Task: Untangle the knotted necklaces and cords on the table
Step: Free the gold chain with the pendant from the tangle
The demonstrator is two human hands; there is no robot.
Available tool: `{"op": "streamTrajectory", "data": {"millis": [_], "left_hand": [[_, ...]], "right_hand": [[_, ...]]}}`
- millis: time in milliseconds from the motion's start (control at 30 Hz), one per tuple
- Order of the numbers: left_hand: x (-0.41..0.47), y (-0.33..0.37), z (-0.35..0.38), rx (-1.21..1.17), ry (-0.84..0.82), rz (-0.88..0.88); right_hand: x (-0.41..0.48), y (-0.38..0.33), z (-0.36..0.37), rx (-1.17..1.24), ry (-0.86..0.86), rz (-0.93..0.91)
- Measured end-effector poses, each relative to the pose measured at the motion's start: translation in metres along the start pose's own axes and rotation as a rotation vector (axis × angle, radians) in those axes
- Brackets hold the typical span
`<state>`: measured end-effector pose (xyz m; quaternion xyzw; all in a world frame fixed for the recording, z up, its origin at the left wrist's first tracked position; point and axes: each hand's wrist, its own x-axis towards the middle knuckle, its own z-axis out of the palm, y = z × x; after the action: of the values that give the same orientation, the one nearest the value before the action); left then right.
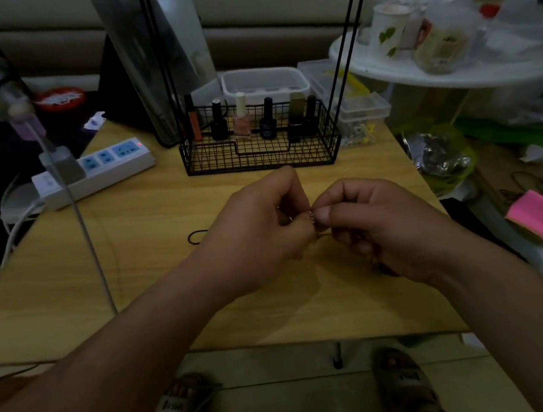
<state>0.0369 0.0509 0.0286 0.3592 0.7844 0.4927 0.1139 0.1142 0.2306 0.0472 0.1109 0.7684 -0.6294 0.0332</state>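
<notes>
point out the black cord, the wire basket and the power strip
black cord [189,239], head view, the loop on the table
wire basket [257,157], head view, its front wall
power strip [110,175], head view, its white side

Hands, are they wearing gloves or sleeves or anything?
No gloves: the left hand and the right hand are bare. Both forearms are bare too, with no sleeve showing up to the picture's edge. No watch shows on either wrist. The light is dim, so a thin ring cannot be ruled out.

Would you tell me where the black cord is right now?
In the head view, the black cord lies on the table, just left of the left hand.
</notes>
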Motion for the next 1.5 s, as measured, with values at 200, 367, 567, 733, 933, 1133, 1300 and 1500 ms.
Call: {"op": "streamTrajectory", "data": {"millis": [200,367,567,733,933,1133,1300,1500], "left_hand": [[0.005,0.003,-0.005,-0.176,-0.083,-0.068],[0.005,0.005,-0.006,-0.159,-0.097,-0.060],[0.003,0.010,-0.006,-0.332,-0.141,-0.093],[0.002,0.011,-0.004,-0.276,-0.170,-0.080],[0.000,0.010,-0.001,-0.144,-0.170,-0.076],[0.000,0.012,-0.003,-0.215,-0.179,-0.131],[0.000,0.012,-0.004,-0.180,-0.134,-0.138],[0.002,0.010,-0.004,-0.148,-0.087,-0.118]], "right_hand": [[0.002,-0.001,-0.002,0.126,-0.004,0.032],[0.000,0.000,-0.005,0.135,0.023,0.004],[-0.005,-0.001,-0.005,0.262,-0.027,0.008],[-0.005,0.002,-0.008,0.255,-0.009,0.001],[-0.005,0.004,-0.006,0.194,-0.010,-0.035],[-0.003,0.005,-0.006,0.151,0.000,-0.037],[-0.005,0.004,-0.005,0.101,-0.005,-0.059],[-0.007,0.003,-0.007,-0.026,0.010,-0.063]]}}
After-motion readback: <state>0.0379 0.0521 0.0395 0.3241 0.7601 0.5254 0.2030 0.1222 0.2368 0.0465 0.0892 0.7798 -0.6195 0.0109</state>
